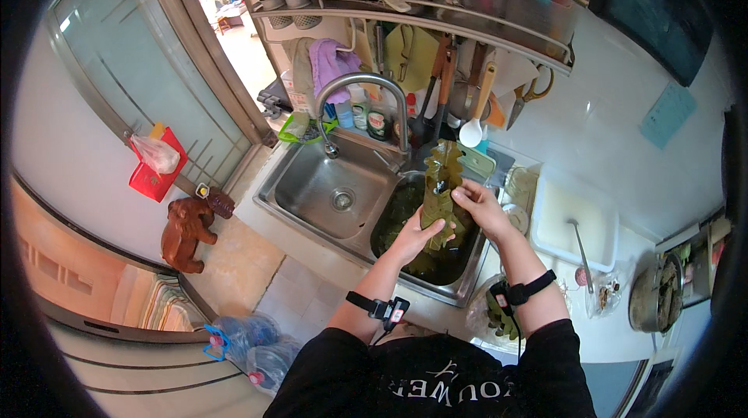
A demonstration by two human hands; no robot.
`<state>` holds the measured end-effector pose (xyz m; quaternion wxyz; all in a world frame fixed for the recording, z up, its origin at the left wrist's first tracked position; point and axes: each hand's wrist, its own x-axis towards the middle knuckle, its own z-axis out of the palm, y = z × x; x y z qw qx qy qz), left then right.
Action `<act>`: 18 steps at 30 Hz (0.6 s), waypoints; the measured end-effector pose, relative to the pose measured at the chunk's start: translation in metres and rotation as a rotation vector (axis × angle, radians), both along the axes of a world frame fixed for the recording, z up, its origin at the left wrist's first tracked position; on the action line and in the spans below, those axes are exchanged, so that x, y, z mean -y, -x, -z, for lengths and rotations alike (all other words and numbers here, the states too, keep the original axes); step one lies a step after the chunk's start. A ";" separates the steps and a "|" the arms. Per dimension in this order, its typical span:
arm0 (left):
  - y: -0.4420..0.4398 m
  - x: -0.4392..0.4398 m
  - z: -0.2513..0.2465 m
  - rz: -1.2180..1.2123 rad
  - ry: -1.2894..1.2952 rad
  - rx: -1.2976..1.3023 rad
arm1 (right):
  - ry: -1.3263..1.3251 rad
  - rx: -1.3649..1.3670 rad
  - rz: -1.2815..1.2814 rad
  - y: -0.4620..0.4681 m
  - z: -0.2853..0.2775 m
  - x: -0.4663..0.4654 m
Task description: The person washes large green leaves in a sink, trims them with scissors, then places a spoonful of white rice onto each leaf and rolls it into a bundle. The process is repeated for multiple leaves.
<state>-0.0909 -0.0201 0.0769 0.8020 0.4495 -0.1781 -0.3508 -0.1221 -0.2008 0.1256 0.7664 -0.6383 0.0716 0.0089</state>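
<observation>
Over the right-hand basin of a steel double sink (374, 255), both hands hold wet, olive-brown leaves (442, 167) with wavy lobed edges. My left hand (416, 238) grips the lower part of the leaves, thumb across the front. On their right edge, the thumb and fingers of my right hand (480, 207) pinch a leaf. More dark leaves (418, 271) lie in the water of the basin below. How many leaves are held cannot be told, since they overlap.
A curved faucet (362, 78) arches over the left-hand basin (315, 184). Right of the sink stands a white plastic tub (575, 184) of pale contents with a spoon (581, 254), then a metal pot (651, 295). A plastic bag of leaves (497, 318) lies by the right forearm. Utensils hang above the sink.
</observation>
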 end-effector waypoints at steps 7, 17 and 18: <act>0.000 0.007 0.001 0.081 -0.074 0.041 | 0.212 0.000 0.064 -0.004 0.007 0.013; -0.004 0.013 0.003 0.123 -0.128 0.088 | 0.395 -0.018 0.194 -0.005 -0.007 0.013; -0.003 0.013 0.003 0.121 -0.133 0.071 | 0.434 -0.021 0.183 -0.005 -0.009 0.015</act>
